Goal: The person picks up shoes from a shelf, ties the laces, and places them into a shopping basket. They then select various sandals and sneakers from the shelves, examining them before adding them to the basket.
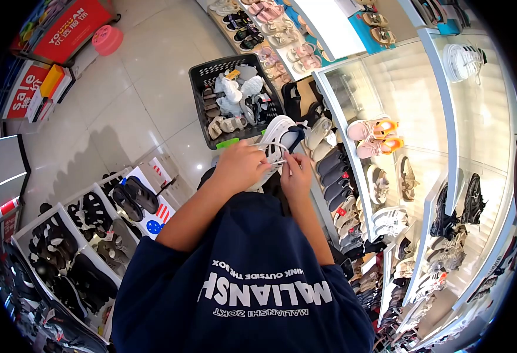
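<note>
A white sneaker [276, 134] with dark trim is in front of my body, near the corner of the black basket. Its pale shoelace [277, 145] makes a loop between my hands. My left hand [242, 167] is closed on the lace at the shoe's left side, with its back towards me and part of the sneaker hidden behind it. My right hand [297, 174] pinches the lace between thumb and fingers, just to the right. What supports the sneaker from below is hidden by my hands and body.
A black plastic basket [197, 100] of mixed shoes stands ahead on the tiled floor [147, 117]. Shelves of shoes [382, 138] run close along my right. A low rack [64, 220] with dark sandals is at the left. A pink stool [107, 40] stands farther off.
</note>
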Demonstrator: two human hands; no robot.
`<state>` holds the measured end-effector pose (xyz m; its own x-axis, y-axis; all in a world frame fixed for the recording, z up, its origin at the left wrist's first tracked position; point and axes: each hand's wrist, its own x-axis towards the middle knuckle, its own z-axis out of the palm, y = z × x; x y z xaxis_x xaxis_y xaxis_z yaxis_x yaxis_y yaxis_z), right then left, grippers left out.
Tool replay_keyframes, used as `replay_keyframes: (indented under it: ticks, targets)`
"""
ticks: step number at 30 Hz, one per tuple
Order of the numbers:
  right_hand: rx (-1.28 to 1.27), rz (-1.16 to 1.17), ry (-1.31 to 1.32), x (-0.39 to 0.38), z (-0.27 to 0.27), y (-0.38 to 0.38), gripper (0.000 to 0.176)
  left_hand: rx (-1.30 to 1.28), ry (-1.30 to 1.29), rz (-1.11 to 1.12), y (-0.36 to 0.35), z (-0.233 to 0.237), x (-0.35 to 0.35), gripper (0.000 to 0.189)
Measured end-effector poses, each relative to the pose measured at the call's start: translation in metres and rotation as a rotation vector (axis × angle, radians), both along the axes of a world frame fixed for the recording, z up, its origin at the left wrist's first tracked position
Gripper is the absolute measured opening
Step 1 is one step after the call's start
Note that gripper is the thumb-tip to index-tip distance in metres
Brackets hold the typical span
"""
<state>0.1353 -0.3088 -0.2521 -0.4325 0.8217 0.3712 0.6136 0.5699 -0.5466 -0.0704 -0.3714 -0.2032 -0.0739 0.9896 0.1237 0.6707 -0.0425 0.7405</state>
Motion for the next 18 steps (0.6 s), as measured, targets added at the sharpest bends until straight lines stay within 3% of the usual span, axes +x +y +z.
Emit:
replay_keyframes:
  ticks: [3,6,12,16,18]
  targets:
    - [-0.013,0.030,0.019,0.004,0.000,0.000,0.029,-0.234,0.057,-0.067,-0.006,0.008,-0.007,0.019]
    - [-0.031,0.028,0.048,0.006,-0.004,0.001,0.030,-0.274,0.056,-0.128,-0.010,-0.009,-0.002,0.017]
    - [-0.121,-0.003,0.105,0.008,0.000,0.001,0.034,0.163,-0.067,-0.047,0.010,-0.040,0.026,0.015]
    - [-0.210,-0.016,0.160,0.012,-0.006,0.003,0.036,0.242,-0.113,-0.097,0.020,-0.049,0.033,0.014]
    - [-0.390,-0.030,0.217,0.016,-0.012,0.002,0.035,0.266,-0.114,-0.117,0.026,-0.057,0.035,0.013]
